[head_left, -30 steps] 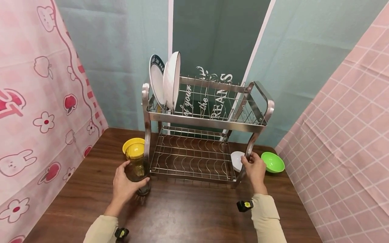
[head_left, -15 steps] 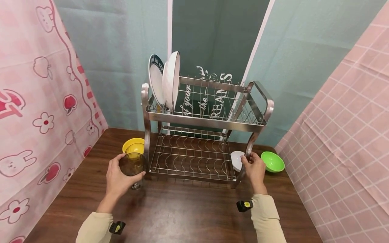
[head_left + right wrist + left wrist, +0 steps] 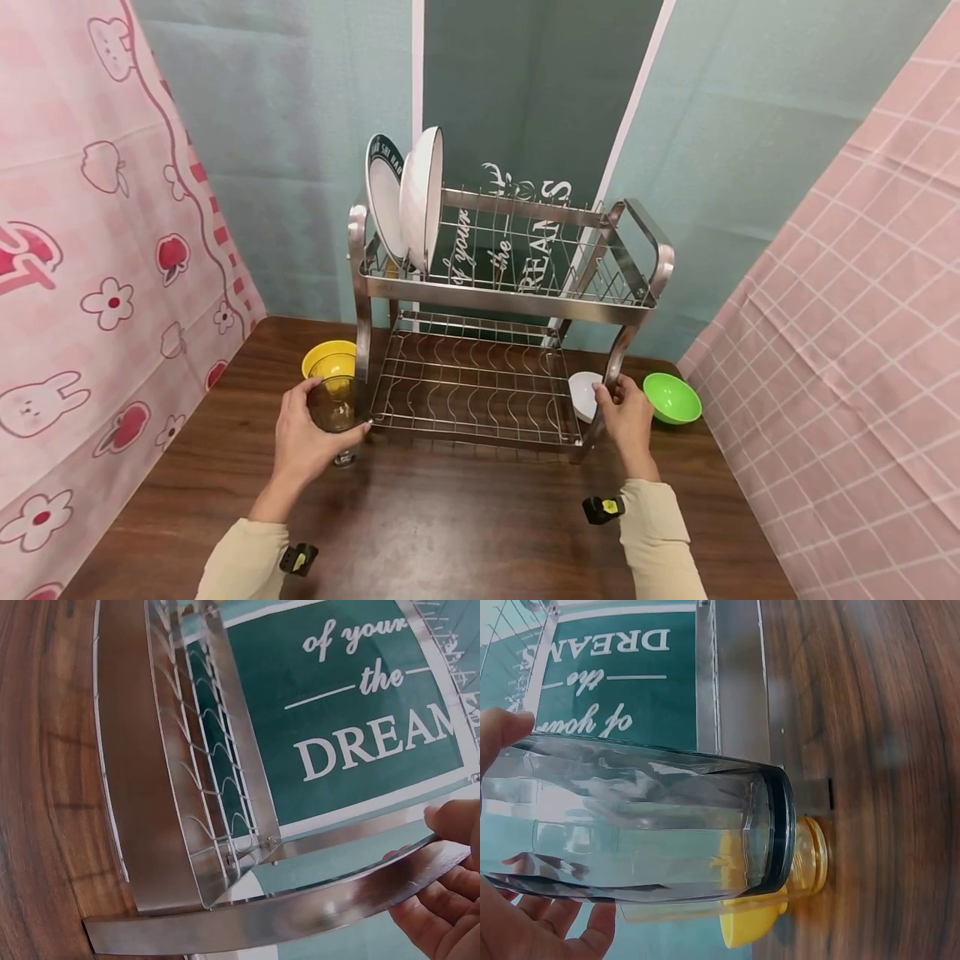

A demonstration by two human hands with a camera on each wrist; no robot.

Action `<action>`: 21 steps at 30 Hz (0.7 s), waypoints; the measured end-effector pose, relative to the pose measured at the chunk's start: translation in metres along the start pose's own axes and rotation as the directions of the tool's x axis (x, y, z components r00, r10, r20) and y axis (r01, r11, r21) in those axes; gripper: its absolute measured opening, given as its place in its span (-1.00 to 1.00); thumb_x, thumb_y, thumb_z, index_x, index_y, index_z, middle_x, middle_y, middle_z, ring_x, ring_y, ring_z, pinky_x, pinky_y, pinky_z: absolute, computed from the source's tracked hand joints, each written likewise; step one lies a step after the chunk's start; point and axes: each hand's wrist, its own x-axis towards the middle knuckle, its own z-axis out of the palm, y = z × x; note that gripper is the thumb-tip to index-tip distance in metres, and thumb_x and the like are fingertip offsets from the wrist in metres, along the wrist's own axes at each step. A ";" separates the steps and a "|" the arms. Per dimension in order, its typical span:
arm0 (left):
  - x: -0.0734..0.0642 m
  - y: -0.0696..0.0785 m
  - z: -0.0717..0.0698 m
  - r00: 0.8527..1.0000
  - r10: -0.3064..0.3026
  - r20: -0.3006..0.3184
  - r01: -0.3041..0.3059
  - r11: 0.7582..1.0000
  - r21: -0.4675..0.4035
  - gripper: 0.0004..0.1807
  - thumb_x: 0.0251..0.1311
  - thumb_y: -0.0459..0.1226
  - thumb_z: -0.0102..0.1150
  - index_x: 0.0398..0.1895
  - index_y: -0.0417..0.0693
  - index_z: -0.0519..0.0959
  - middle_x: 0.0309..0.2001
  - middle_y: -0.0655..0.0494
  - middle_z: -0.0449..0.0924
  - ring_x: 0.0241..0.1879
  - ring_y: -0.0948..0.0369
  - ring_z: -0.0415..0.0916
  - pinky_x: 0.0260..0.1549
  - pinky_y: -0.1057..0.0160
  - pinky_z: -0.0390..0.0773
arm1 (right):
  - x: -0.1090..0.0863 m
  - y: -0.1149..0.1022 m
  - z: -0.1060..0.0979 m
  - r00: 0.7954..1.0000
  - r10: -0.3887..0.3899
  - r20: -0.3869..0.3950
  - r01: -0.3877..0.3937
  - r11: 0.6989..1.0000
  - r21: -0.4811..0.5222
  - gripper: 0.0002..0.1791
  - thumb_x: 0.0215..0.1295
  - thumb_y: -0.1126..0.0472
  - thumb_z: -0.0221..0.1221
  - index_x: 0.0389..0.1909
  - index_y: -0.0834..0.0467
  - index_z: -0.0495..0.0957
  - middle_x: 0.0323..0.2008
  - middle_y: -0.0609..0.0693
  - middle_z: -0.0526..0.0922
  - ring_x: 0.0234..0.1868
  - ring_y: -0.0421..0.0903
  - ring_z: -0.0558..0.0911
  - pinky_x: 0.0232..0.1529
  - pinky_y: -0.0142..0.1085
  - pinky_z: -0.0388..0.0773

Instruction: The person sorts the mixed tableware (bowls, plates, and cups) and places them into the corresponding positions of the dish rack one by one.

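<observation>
My left hand (image 3: 306, 437) holds a smoky grey drinking glass (image 3: 645, 817) round its sides, thumb on one side and fingers on the other. In the head view the glass is beside the front left leg of a two-tier metal dish rack (image 3: 510, 302). Whether its base touches the table cannot be told. Behind it in the left wrist view stands an amber glass (image 3: 814, 855), partly hidden. My right hand (image 3: 628, 417) grips the rack's right leg (image 3: 337, 911), with the thumb on one side and the fingers curled on the other.
On the rack's upper tier, at the left, a dark-rimmed plate (image 3: 384, 192) and a white bowl (image 3: 423, 200) stand on edge. A yellow bowl (image 3: 318, 360) lies left of the rack. A white bowl (image 3: 581, 396) and green bowl (image 3: 671, 398) lie right, on the wooden table (image 3: 465, 533).
My left hand carried the glass left and slightly toward the back, then a little to the right again. My right hand stays on the rack's leg.
</observation>
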 end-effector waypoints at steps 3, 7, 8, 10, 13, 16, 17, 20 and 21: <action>0.001 0.004 0.004 1.000 0.024 0.012 -0.024 1.000 -0.009 0.00 -0.60 -0.19 0.61 0.09 -0.28 0.33 -0.06 -0.21 0.34 -0.04 -0.09 0.32 -0.08 -0.06 0.28 | 0.000 0.000 0.000 1.000 0.001 0.000 -0.001 1.000 0.007 -0.63 0.18 0.25 0.24 -0.09 0.44 0.49 -0.28 0.36 0.61 -0.28 0.20 0.61 -0.32 0.03 0.50; 0.001 0.008 0.009 0.999 0.044 0.024 -0.043 0.999 -0.021 0.00 -0.61 -0.18 0.62 0.08 -0.25 0.34 -0.07 -0.18 0.35 -0.07 -0.07 0.34 -0.10 -0.04 0.30 | 0.000 -0.002 0.000 1.000 0.007 0.010 -0.007 1.000 0.006 -0.62 0.19 0.24 0.25 -0.09 0.43 0.49 -0.27 0.37 0.60 -0.26 0.23 0.60 -0.30 0.04 0.50; 0.001 0.009 0.010 0.999 0.047 0.025 -0.046 0.999 -0.024 0.00 -0.62 -0.18 0.62 0.08 -0.25 0.34 -0.07 -0.18 0.35 -0.07 -0.07 0.34 -0.11 -0.04 0.30 | 0.000 -0.002 0.000 1.000 0.004 0.015 -0.004 1.000 0.006 -0.62 0.19 0.24 0.24 -0.08 0.44 0.49 -0.27 0.38 0.60 -0.25 0.23 0.60 -0.29 0.05 0.50; 0.000 0.010 0.012 0.998 0.053 0.027 -0.052 0.998 -0.033 -0.01 -0.62 -0.17 0.63 0.07 -0.23 0.34 -0.07 -0.16 0.36 -0.06 -0.05 0.34 -0.10 -0.03 0.30 | 0.000 -0.003 0.000 1.000 0.007 0.025 -0.007 1.000 0.010 -0.62 0.20 0.24 0.24 -0.07 0.43 0.48 -0.26 0.37 0.60 -0.26 0.23 0.60 -0.29 0.04 0.50; -0.001 0.012 0.015 0.997 0.066 0.030 -0.064 0.997 -0.044 -0.01 -0.63 -0.17 0.63 0.06 -0.22 0.35 -0.07 -0.14 0.36 -0.06 -0.04 0.35 -0.09 -0.01 0.31 | 0.000 -0.004 -0.001 0.999 0.010 0.043 -0.011 1.000 0.016 -0.63 0.21 0.24 0.22 -0.06 0.43 0.48 -0.26 0.36 0.60 -0.27 0.21 0.60 -0.29 0.03 0.50; -0.002 0.014 0.019 0.997 0.068 0.031 -0.067 0.996 -0.056 -0.01 -0.63 -0.16 0.63 0.06 -0.23 0.36 -0.07 -0.13 0.37 -0.07 -0.04 0.36 -0.09 -0.01 0.31 | -0.001 -0.008 -0.004 0.997 0.019 0.079 -0.020 1.000 0.016 -0.62 0.24 0.26 0.18 -0.02 0.45 0.45 -0.23 0.37 0.59 -0.23 0.21 0.60 -0.24 0.02 0.49; -0.002 0.015 0.020 0.997 0.066 0.032 -0.064 0.996 -0.057 -0.01 -0.63 -0.16 0.63 0.07 -0.23 0.37 -0.06 -0.13 0.38 -0.07 -0.04 0.37 -0.09 -0.01 0.32 | -0.001 -0.010 -0.005 0.995 0.020 0.098 -0.021 1.000 0.011 -0.60 0.24 0.27 0.17 0.01 0.46 0.42 -0.21 0.39 0.58 -0.20 0.23 0.59 -0.21 0.03 0.48; -0.003 0.017 0.023 0.998 0.050 0.038 -0.048 0.997 -0.056 0.00 -0.62 -0.15 0.62 0.09 -0.23 0.37 -0.05 -0.11 0.39 -0.06 -0.04 0.38 -0.08 -0.02 0.32 | -0.004 -0.017 -0.011 0.985 0.039 0.166 -0.039 0.999 -0.002 -0.51 0.25 0.29 0.14 0.13 0.48 0.32 -0.10 0.43 0.52 -0.08 0.27 0.54 -0.08 0.05 0.42; -0.003 0.018 0.023 0.998 0.044 0.041 -0.042 0.998 -0.055 0.00 -0.61 -0.15 0.62 0.10 -0.22 0.37 -0.04 -0.11 0.40 -0.05 -0.04 0.38 -0.07 -0.02 0.32 | -0.004 -0.019 -0.013 0.981 0.049 0.190 -0.049 0.999 -0.002 -0.46 0.25 0.29 0.14 0.17 0.48 0.27 -0.05 0.44 0.49 -0.04 0.29 0.52 -0.04 0.06 0.40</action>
